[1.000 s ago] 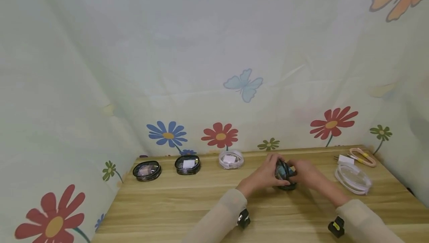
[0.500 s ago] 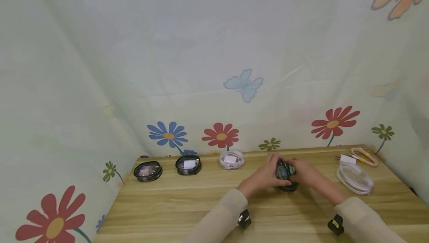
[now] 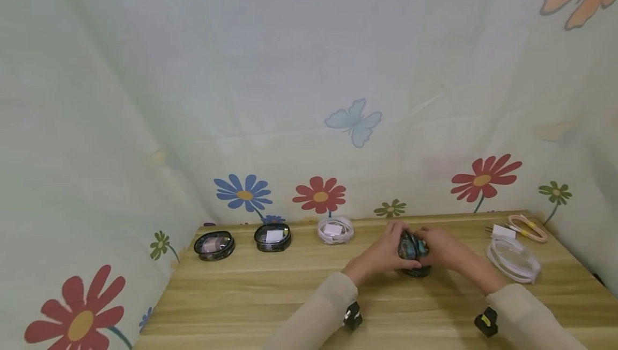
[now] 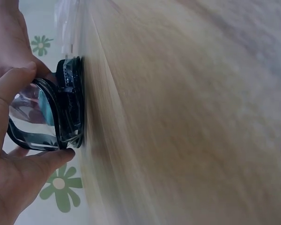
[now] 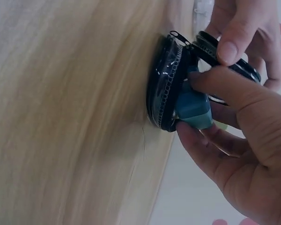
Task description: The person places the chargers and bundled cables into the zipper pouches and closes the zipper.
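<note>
L hand [image 3: 386, 252] pinches lid [image 4: 55, 110] of 1 blk zip case [image 5: 165, 84]; R hand [image 3: 446, 252] pinches 1 teal block [image 5: 194, 107]; 2 more blk cases [image 3: 214, 245] [image 3: 272, 237].

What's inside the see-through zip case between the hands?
A blue-green blocky thing is in the opening of the zip case, pinched by the right hand. Hand and case cover part of it, so I can't tell what else is inside.

We see pale cloth [image 3: 251, 71] — printed with flowers [image 3: 320, 197] and butterflies [image 3: 356, 122] — behind and either side of a wood-grain worktop [image 3: 241, 296], in soft light.
</note>
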A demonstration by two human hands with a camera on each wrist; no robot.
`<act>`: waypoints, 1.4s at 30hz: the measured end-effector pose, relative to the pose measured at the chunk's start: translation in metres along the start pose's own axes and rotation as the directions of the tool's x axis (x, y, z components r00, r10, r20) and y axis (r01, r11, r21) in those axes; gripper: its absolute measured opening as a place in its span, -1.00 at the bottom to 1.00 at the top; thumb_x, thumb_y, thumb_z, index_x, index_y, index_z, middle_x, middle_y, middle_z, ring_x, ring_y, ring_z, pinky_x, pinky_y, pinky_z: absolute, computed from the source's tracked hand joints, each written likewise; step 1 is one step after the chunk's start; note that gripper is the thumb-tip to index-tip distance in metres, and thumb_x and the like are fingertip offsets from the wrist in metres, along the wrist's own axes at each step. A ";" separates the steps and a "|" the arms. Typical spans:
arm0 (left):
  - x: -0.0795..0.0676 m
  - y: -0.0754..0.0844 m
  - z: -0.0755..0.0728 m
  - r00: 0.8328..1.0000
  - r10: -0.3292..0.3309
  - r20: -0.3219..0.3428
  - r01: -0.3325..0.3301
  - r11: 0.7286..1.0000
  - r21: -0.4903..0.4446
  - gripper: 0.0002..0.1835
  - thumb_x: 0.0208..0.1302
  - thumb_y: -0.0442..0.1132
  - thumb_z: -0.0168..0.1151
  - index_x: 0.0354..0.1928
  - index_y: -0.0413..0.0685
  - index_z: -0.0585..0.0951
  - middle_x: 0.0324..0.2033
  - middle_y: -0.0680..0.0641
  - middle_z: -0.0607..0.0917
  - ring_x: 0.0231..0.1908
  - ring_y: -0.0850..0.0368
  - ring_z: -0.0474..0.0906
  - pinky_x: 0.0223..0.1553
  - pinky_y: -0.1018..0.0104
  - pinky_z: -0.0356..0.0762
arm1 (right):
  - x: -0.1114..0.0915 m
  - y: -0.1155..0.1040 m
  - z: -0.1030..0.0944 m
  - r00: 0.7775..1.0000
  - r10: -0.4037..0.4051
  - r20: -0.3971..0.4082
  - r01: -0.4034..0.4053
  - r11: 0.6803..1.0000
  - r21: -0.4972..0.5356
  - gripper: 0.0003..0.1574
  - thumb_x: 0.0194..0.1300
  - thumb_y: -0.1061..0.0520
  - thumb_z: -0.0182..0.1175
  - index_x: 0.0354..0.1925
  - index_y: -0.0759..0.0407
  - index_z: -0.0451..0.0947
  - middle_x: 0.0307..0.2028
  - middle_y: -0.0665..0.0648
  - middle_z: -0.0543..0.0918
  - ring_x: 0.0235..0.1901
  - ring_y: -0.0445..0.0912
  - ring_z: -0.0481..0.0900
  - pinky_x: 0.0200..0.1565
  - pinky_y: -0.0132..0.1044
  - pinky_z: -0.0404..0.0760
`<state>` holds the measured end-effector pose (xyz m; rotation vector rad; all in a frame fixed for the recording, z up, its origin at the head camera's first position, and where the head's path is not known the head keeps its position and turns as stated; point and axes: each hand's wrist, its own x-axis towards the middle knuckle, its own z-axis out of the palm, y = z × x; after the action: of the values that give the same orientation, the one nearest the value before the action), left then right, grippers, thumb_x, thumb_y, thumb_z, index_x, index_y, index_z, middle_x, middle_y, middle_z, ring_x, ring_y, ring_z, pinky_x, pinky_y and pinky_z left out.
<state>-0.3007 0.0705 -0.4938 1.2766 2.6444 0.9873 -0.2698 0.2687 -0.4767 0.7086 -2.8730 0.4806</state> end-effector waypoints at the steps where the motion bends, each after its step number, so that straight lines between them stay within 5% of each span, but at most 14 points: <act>1: 0.000 0.000 0.000 1.000 -0.001 0.001 0.001 1.000 -0.007 -0.20 0.18 0.02 0.53 0.34 0.01 0.30 0.28 -0.05 0.34 0.26 0.20 0.41 0.31 0.42 0.46 | -0.001 0.001 0.000 1.000 -0.003 -0.014 0.004 1.000 0.010 -0.34 -0.14 0.08 0.63 -0.09 0.34 0.63 -0.26 0.18 0.68 -0.33 -0.09 0.58 -0.31 -0.23 0.59; 7: 0.000 -0.001 0.001 1.000 0.005 -0.003 -0.005 1.000 -0.017 -0.21 0.17 0.02 0.54 0.32 0.04 0.30 0.27 -0.03 0.33 0.27 0.20 0.41 0.34 0.42 0.43 | -0.003 0.006 0.000 0.998 -0.050 -0.040 0.051 0.998 0.031 -0.26 -0.14 0.07 0.62 -0.01 0.31 0.56 -0.24 0.16 0.70 -0.29 -0.08 0.64 -0.27 -0.21 0.64; 15: -0.001 -0.001 0.002 1.000 0.007 -0.005 -0.007 1.000 -0.014 -0.20 0.14 0.02 0.56 0.31 0.09 0.29 0.27 -0.04 0.33 0.29 0.21 0.40 0.35 0.42 0.43 | -0.001 0.007 -0.002 0.989 -0.123 0.076 0.112 0.985 0.134 -0.04 0.04 0.15 0.57 0.28 0.59 0.41 -0.13 0.31 0.71 -0.33 -0.16 0.65 -0.34 -0.40 0.62; 22: -0.001 -0.002 0.003 1.000 0.022 -0.014 -0.022 1.000 -0.011 -0.18 0.13 -0.01 0.58 0.32 -0.01 0.31 0.27 -0.07 0.33 0.27 0.19 0.40 0.34 0.42 0.43 | -0.002 0.013 -0.001 0.988 -0.121 0.093 0.098 0.971 0.219 -0.66 0.09 0.25 0.45 -0.16 0.35 0.62 -0.27 0.19 0.74 -0.29 0.01 0.75 -0.31 -0.34 0.73; 29: -0.002 -0.001 0.002 1.000 0.016 -0.007 -0.016 1.000 -0.010 -0.18 0.13 0.00 0.57 0.32 0.00 0.31 0.28 -0.06 0.33 0.28 0.19 0.39 0.34 0.41 0.43 | -0.006 0.012 0.000 0.989 -0.136 0.055 0.122 0.971 0.205 -0.60 0.11 0.24 0.49 -0.08 0.32 0.63 -0.23 0.15 0.73 -0.26 -0.02 0.73 -0.30 -0.31 0.72; 34: -0.001 0.000 0.001 1.000 0.009 -0.004 -0.009 1.000 -0.007 -0.21 0.13 -0.01 0.57 0.30 0.02 0.32 0.28 -0.05 0.33 0.26 0.21 0.40 0.34 0.42 0.43 | -0.005 0.010 0.000 0.984 -0.178 -0.008 0.177 0.972 0.152 -0.67 0.05 0.24 0.51 -0.20 0.26 0.63 -0.34 0.08 0.69 -0.37 -0.14 0.64 -0.38 -0.40 0.62; 42: 0.001 -0.001 0.004 1.000 0.024 0.006 -0.024 1.000 -0.015 -0.23 0.13 -0.02 0.58 0.28 0.06 0.33 0.27 -0.04 0.31 0.28 0.09 0.43 0.33 0.42 0.43 | -0.007 0.010 0.001 0.991 -0.128 0.026 0.121 0.976 0.179 -0.66 0.04 0.27 0.53 -0.19 0.27 0.64 -0.30 0.10 0.73 -0.30 -0.15 0.67 -0.34 -0.36 0.70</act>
<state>-0.3014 0.0730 -0.4977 1.3094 2.6183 1.0029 -0.2679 0.2796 -0.4819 0.9290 -2.8218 0.7186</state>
